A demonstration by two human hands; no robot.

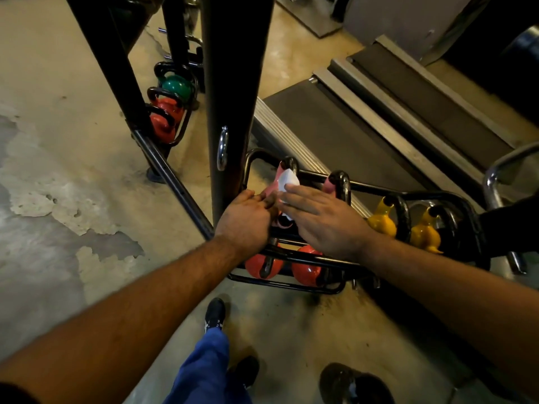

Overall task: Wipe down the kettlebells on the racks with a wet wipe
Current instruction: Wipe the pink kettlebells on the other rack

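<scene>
A black tube rack (437,195) stands on the floor below me. On its top tier sits a pink kettlebell (280,177), with a second pink one (329,185) and two yellow ones (382,221) to its right. My right hand (323,221) lies flat over a white wet wipe (288,182) and presses it on the first pink kettlebell. My left hand (248,220) rests against that kettlebell's left side, fingers bent; its grip is hidden. Two orange kettlebells (306,268) sit on the lower tier.
A thick black post (230,112) rises just left of the rack. Behind it a second rack holds a green kettlebell (175,86) and red ones (166,118). Treadmill decks (379,135) lie to the right. My shoes and a blue trouser leg (204,368) are below.
</scene>
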